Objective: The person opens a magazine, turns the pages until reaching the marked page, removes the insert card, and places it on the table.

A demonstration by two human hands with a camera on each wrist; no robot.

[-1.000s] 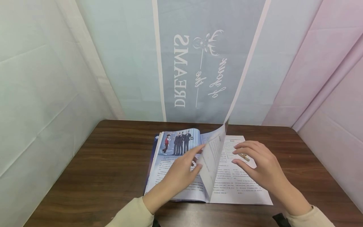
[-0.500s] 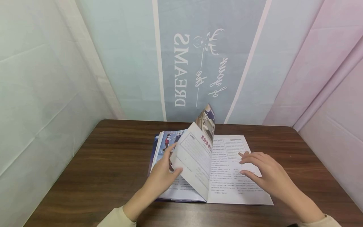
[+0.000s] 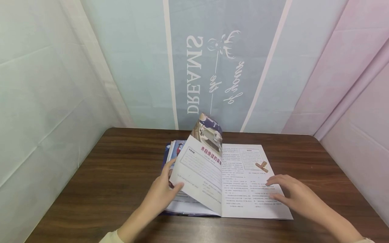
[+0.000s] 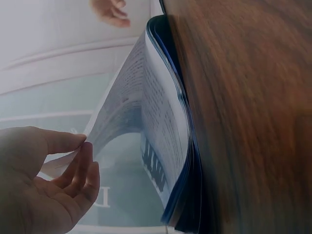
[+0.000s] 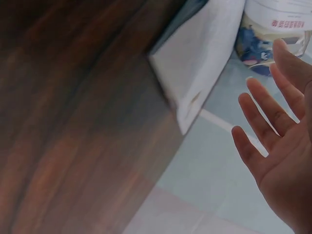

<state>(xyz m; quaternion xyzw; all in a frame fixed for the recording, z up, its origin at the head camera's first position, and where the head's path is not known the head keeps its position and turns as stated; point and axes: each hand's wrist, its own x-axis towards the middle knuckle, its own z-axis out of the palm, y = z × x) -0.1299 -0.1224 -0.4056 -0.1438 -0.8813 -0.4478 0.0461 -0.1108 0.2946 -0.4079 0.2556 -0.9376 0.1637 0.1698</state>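
Observation:
An open magazine (image 3: 243, 202) lies on the table, its pages printed with text and pictures. My left hand (image 3: 161, 190) pinches the outer edge of a raised page (image 3: 197, 175) between thumb and fingers. That page leans over the left half and curves, its far end standing up with a coloured picture and a red heading. In the left wrist view, my left hand (image 4: 58, 175) holds the page edge well apart from the stack beneath. My right hand (image 3: 291, 192) hovers over the right page's outer edge, fingers spread and holding nothing, as the right hand (image 5: 282, 112) in its wrist view also shows.
The dark wooden table (image 3: 100, 175) extends around the magazine on both sides. Behind its far edge hangs a pale cloth backdrop (image 3: 146, 67) with mirrored lettering, and similar cloth encloses the left and right sides.
My left hand has carried the page from nearly upright over to the left. My right hand has drawn back toward the lower right, uncovering the brown picture on the right page.

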